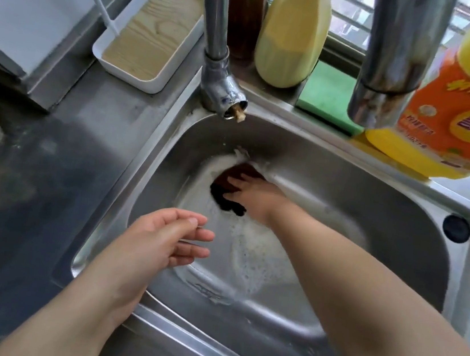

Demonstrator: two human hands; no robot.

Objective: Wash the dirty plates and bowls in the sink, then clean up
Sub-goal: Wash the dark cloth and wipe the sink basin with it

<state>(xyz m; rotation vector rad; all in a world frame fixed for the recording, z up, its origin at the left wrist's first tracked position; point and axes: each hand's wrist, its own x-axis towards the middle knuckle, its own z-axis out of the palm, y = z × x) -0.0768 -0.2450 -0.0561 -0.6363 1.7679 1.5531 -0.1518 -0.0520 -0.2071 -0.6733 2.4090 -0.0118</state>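
Two bare hands work over the stainless steel sink basin (374,202), which is set into a grey, stained steel bench (47,183). On the far side of the basin floor, the right hand (255,195) presses flat, straight fingers on a dark brown scouring pad (226,188), with white soapy foam (250,254) spread around it and nearer the middle. Nearer and to the left, the left hand (160,239) hovers above the basin's rim, fingers loosely extended and holding nothing. No plates or bowls show in the basin. At far right stands a yellow plastic detergent bottle with an orange label (460,117); its label bears red and white Chinese characters too blurred to read. Left of it lie a green sponge (327,100), a pale yellow squeeze bottle (291,33) and a dark brown glass bottle (246,15), along a window sill with bars behind. A chrome tap (215,64) rises at the basin's far left corner, beside a white tray with a wood-grain base (151,35).
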